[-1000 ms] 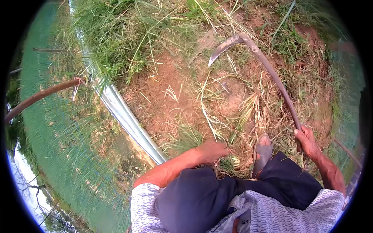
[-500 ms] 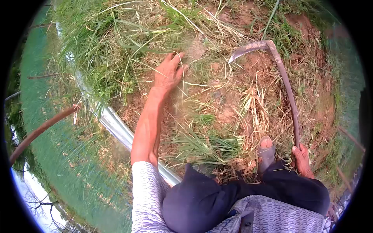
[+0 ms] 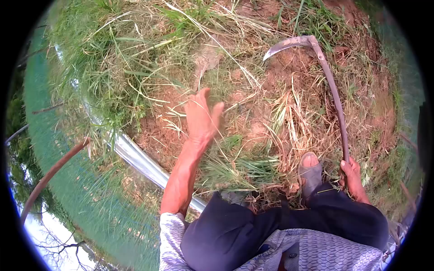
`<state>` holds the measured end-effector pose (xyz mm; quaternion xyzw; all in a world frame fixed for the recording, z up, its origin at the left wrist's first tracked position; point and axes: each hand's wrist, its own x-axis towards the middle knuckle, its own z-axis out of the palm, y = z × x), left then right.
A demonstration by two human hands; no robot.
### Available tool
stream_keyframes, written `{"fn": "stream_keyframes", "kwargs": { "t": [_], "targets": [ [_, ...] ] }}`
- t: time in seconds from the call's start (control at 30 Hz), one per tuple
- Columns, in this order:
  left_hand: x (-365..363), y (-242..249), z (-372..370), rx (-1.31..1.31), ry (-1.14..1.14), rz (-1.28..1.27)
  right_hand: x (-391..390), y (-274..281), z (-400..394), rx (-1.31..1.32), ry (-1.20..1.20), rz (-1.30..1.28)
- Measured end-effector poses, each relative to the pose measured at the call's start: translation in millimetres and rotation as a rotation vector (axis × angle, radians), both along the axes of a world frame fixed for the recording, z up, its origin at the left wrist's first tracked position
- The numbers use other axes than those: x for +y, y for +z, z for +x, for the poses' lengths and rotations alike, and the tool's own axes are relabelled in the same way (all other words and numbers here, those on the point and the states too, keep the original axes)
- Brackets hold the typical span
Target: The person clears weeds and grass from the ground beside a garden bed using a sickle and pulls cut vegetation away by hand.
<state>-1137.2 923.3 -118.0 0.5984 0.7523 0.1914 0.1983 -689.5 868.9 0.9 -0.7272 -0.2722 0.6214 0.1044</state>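
My right hand [image 3: 353, 178] is wrapped round the lower end of the long wooden handle of a sickle [image 3: 333, 92]. The sickle's curved metal blade points left, over bare soil and cut stalks. Out in front, my left hand [image 3: 202, 116] hovers low above the ground with thumb and fingers apart, and I see nothing held in it. Loose dry grass [image 3: 174, 115] lies beside its fingers. A heap of cut green grass [image 3: 239, 174] is nearer my knees, and a bundle of pale stalks [image 3: 291, 119] lies between the left hand and the sickle handle.
Standing grass and weeds [image 3: 108, 77] grow at the upper left. A silvery plastic strip [image 3: 140, 156] runs diagonally along the left, with green netting [image 3: 86, 198] beyond it. A wooden stake [image 3: 52, 178] leans there. My shoed foot [image 3: 310, 174] is near the sickle handle.
My left hand has drawn back toward my body and slightly right, away from the grass clump. The right hand keeps its hold on the sickle, and the view has shifted slightly.
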Motion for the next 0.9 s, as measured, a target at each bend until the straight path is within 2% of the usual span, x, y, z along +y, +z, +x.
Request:
{"fn": "stream_keyframes", "kwargs": {
  "t": [0.07,0.17,0.23,0.27,0.4,0.5,0.57,0.63,0.67,0.73,0.77,0.8,0.83,0.87,0.9],
  "targets": [
    [17,-3,5,0.215,-0.079,0.38,0,2,1,0.001,-0.003,-0.028],
    [47,-27,9,0.222,-0.323,0.386,5,1,2,0.011,-0.005,-0.032],
    [58,-38,16,0.129,-0.407,0.199,6,1,-1,0.01,-0.053,-0.045],
    [61,-44,19,0.181,-0.36,0.338,5,3,-1,0.007,-0.059,-0.037],
    [62,-48,16,0.159,-0.361,0.24,-4,-6,16,0.027,-0.068,0.002],
    [37,-38,31,-0.25,0.067,0.149,-1,-5,14,0.024,-0.093,-0.019],
    [-5,-41,38,-0.762,0.353,-0.242,-3,-11,18,0.021,-0.091,-0.018],
    [-41,-21,41,-0.837,0.082,-0.478,0,-12,17,0.017,-0.069,-0.003],
    [-46,-13,43,-0.839,0.085,-0.483,0,-14,17,0.016,-0.065,-0.006],
    [-42,15,42,-0.537,-0.211,-0.363,1,-8,13,0.022,-0.079,-0.018],
    [-22,28,31,-0.436,-0.041,-0.361,3,-5,10,0.04,-0.089,-0.019],
    [0,30,21,-0.226,0.172,-0.147,5,-4,9,0.045,-0.075,-0.025],
    [22,19,-3,-0.048,0.286,-0.004,3,-5,9,0.052,-0.079,-0.014],
    [38,5,-29,0.115,0.226,0.174,0,-6,13,0.04,-0.077,-0.009],
    [57,0,-44,0.204,0.214,0.152,0,-9,14,0.026,-0.074,0.0]
  ]
}}
